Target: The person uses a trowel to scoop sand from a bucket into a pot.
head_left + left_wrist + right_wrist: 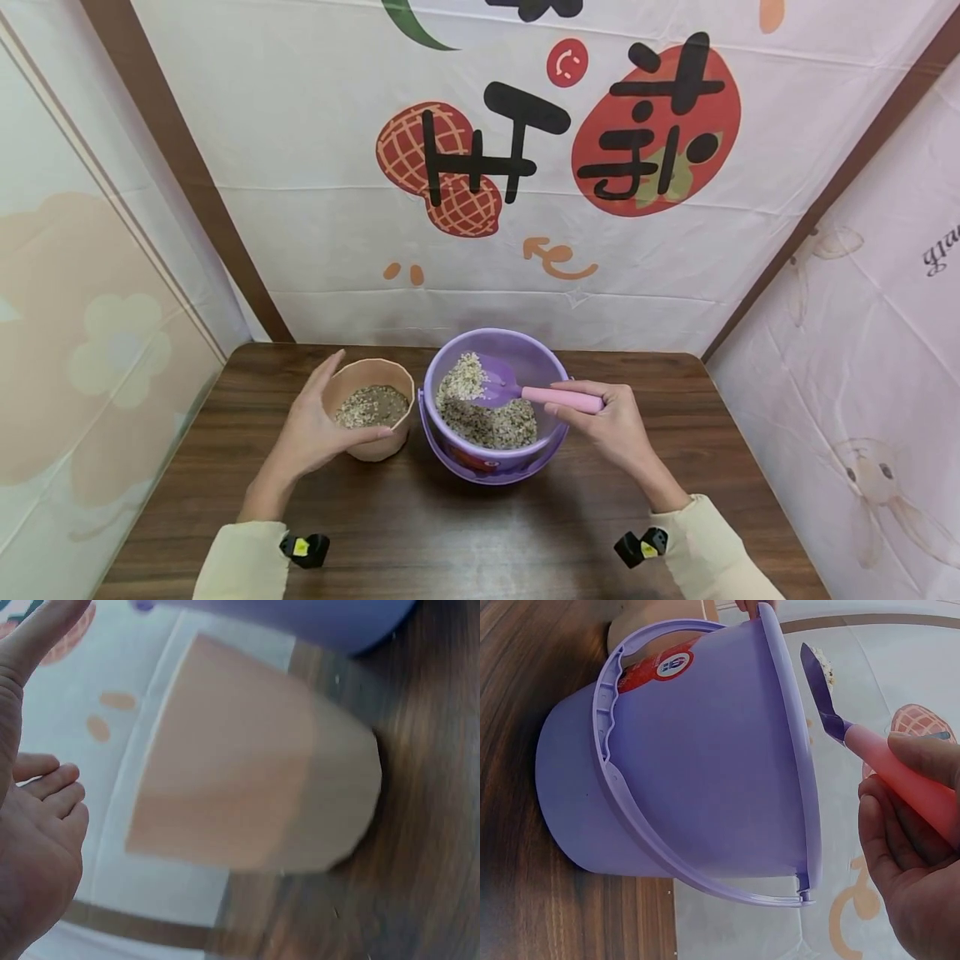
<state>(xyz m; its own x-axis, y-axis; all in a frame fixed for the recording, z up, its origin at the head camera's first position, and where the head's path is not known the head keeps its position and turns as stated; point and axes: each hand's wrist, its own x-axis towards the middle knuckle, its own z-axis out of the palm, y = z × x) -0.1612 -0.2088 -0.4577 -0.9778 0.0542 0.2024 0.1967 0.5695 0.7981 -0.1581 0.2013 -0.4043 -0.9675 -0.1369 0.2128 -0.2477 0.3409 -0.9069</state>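
Note:
My right hand [615, 425] grips the pink handle of a small purple-bladed trowel [501, 382]. Pale gravel [467, 377] is heaped on the blade, which is over the mouth of a purple bucket [542, 360]. In the right wrist view the trowel [823, 697] shows above the bucket's rim. More mixed gravel [487, 425] lies inside the bucket. Thumb and fingers spread, my left hand [309, 427] is beside a peach-coloured pot [377, 450] holding some of the same gravel. The left wrist view has that pot [232, 765] apart from the palm.
Pot and bucket stand side by side on a dark wooden table [480, 550], the pot on the left. The bucket's handle [656, 836] hangs down at its front. Behind the table hangs a printed white cloth [322, 250], with more cloth at both sides.

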